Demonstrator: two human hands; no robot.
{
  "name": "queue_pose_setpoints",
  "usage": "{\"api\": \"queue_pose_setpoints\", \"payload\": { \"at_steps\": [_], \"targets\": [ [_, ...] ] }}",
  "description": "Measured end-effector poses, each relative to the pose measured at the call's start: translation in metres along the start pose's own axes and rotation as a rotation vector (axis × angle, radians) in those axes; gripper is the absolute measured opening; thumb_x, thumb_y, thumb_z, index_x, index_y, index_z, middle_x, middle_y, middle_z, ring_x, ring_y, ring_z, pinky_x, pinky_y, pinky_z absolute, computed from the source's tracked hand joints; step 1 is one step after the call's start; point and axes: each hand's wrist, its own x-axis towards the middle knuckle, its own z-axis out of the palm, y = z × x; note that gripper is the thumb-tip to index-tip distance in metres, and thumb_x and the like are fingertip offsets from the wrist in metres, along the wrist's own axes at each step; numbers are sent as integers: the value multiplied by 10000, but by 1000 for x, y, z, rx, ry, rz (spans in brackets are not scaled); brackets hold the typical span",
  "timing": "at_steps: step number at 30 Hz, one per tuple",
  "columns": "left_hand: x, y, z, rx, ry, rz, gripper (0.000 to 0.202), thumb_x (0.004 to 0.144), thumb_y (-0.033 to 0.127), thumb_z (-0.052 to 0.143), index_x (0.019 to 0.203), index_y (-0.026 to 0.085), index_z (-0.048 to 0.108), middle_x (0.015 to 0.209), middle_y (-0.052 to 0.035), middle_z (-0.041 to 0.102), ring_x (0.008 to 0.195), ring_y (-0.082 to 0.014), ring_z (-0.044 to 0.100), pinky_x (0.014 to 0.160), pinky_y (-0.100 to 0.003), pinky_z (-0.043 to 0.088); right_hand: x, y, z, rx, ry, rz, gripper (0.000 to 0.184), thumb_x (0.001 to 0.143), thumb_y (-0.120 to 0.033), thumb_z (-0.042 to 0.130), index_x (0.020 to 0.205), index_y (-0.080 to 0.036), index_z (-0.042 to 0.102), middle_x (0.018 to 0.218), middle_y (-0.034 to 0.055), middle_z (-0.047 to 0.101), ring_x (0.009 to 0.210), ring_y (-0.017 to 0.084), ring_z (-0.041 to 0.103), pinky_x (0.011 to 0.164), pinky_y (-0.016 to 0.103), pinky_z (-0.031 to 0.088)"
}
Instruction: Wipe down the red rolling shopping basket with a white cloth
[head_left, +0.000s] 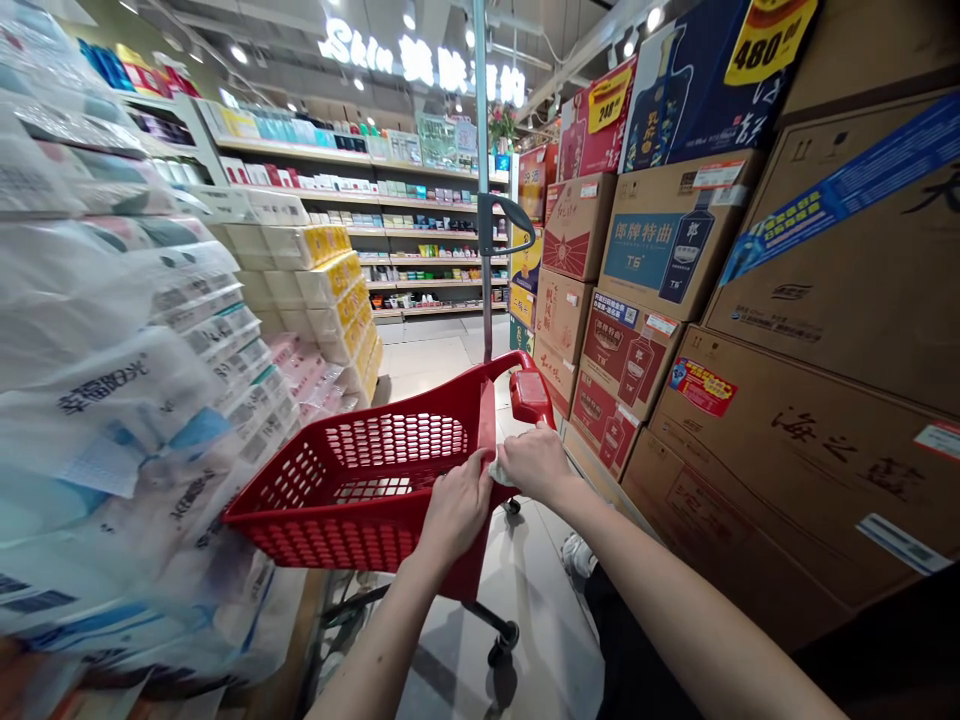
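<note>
A red plastic shopping cart (360, 520) stands before me, turned sideways with its basket to the left. My left hand (459, 508) is closed over the near rim at the handle end. Just right of it, my right hand (536, 462) presses a crumpled white cloth or tissue (498, 470) against the same rim. The fingertips of both hands are partly hidden. Beyond my right hand, the red handle (531, 398) curves up from the cart. A grey pole with a dark loop grip (504, 226) rises behind the handle.
Wrapped tissue packs (172, 420) are piled high on the left, close to the basket. Stacked liquor cartons (795, 420) line the right side. Shelves of small goods (420, 205) cross the back. Cart wheels (504, 642) rest on the tiled floor (439, 352), near my shoe (577, 555).
</note>
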Motion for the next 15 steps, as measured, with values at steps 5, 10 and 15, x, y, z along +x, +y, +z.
{"api": "queue_pose_setpoints", "payload": {
  "at_steps": [5,10,15],
  "targets": [
    [2,-17,-5,-55,-45,37,434,960,393,160,1266,233,422,1089,-59,645,994,-203,598,798,-304,413,-2,-6,1,4,2,30,396,946,-288,330,779,-156,664,676,80,684,596,178,604,767,352,333],
    [1,-64,-11,94,-175,-105,480,949,427,154,971,214,584,976,-77,674,910,-222,614,789,-320,409,-23,-5,-1,88,172,7,386,951,-353,319,815,-160,625,732,79,679,722,190,609,780,333,322],
    [-2,-72,-7,60,-127,-92,557,950,462,91,751,215,548,841,-59,669,814,-211,597,717,-311,392,-16,-6,-1,50,113,53,356,933,-272,344,791,-140,643,706,101,672,666,199,612,720,345,347]
  ]
}}
